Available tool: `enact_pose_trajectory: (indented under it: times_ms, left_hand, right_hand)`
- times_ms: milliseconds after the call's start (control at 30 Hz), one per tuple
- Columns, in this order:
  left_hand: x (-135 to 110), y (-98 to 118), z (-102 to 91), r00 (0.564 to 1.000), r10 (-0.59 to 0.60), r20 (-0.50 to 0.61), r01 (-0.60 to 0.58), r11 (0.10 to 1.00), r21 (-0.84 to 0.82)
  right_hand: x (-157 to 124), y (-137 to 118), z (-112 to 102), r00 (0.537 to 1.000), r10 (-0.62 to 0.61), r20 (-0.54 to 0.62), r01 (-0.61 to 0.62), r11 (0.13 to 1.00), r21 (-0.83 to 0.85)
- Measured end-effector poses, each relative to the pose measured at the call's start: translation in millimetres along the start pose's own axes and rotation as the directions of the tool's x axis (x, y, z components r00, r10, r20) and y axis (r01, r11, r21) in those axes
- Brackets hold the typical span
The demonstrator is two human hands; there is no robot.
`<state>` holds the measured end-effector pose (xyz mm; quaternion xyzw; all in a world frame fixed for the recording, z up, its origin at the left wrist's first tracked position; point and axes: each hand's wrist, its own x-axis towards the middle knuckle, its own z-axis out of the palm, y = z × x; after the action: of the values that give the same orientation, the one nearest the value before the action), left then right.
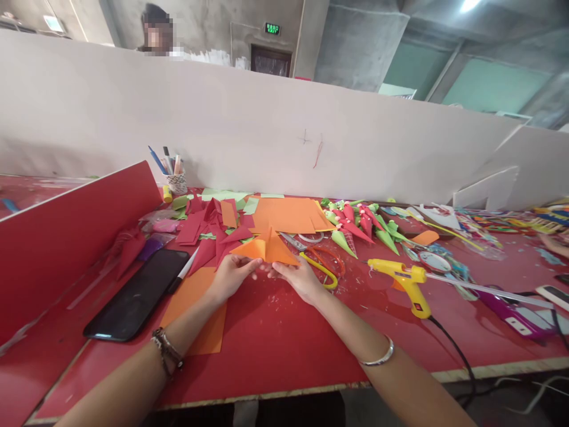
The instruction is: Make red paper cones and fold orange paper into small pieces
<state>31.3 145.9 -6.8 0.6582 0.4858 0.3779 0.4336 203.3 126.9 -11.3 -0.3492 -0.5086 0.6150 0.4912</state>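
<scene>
A folded orange paper piece [265,248], pointed like a cone, is held up just above the red table [275,338]. My left hand [230,276] grips its lower left edge with closed fingers. My right hand [299,277] pinches its lower right edge. A flat orange sheet [200,311] lies under my left forearm. A stack of orange sheets [287,214] lies just beyond the folded piece.
A black phone [138,295] lies at the left, a yellow glue gun [406,283] at the right, yellow-handled scissors [320,265] beside my right hand. Red paper scraps [208,228], several red and green cones [360,228] and a pen cup [176,181] sit further back. A red divider [66,237] stands left.
</scene>
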Motion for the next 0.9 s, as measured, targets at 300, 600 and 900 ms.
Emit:
enact_pose_trajectory:
  times_ms: [300, 600, 900]
  left_hand:
    - [-4.6, 5.1, 1.7, 0.998, 0.036, 0.059, -0.042, 0.995, 0.093]
    - [-5.7, 6.1, 3.0, 0.993, 0.104, 0.06, -0.111, 0.986, 0.123]
    - [-7.6, 5.2, 2.3, 0.95, 0.228, 0.213, -0.237, 0.971, 0.022]
  right_hand:
    - [-0.8, -2.5, -0.1, 0.993, -0.115, 0.004, 0.113, 0.973, -0.202]
    - [-1.1, -2.4, -4.7, 0.99, -0.123, 0.062, 0.137, 0.926, -0.351]
    - [-6.8, -5.9, -5.4, 0.988, -0.065, 0.143, 0.128, 0.856, -0.5]
